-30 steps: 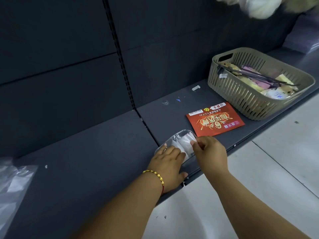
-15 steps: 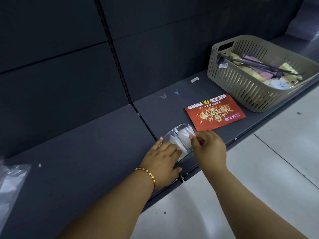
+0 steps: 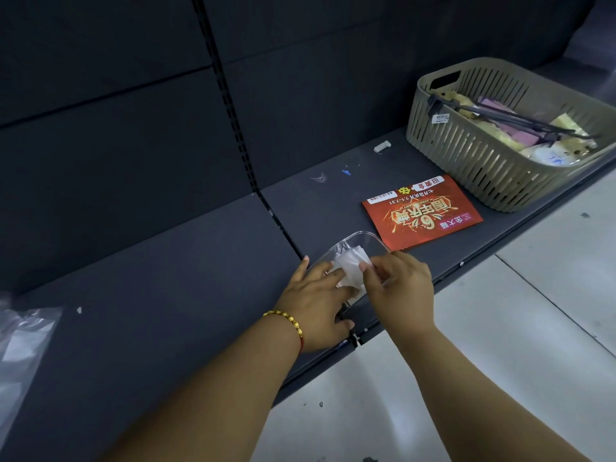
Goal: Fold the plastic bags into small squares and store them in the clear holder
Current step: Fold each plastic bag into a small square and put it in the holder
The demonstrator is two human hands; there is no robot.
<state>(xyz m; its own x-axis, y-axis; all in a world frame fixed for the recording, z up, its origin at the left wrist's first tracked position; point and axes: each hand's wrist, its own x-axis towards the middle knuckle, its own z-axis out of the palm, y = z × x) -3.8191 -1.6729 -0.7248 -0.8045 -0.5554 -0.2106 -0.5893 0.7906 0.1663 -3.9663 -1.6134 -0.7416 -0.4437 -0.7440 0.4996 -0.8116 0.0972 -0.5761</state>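
Note:
A clear plastic holder [image 3: 365, 240] lies on the dark shelf near its front edge. White folded plastic bags [image 3: 350, 266] sit inside it. My left hand [image 3: 316, 300] lies over the holder's near left side, fingers spread and straight, fingertips touching the bags. My right hand [image 3: 398, 283] is at the holder's right side and pinches the top folded bag between thumb and fingers. The holder's near end is hidden under both hands.
A red printed leaflet [image 3: 423, 211] lies just right of the holder. Farther right stands a beige slotted basket [image 3: 480, 161] with assorted items. Loose clear plastic bags [image 3: 23, 341] lie at the far left. The dark shelf [image 3: 166, 295] ends over a pale floor.
The view has shifted slightly. Both hands stay at the holder; my right hand has pressed the folded bag a little deeper into it.

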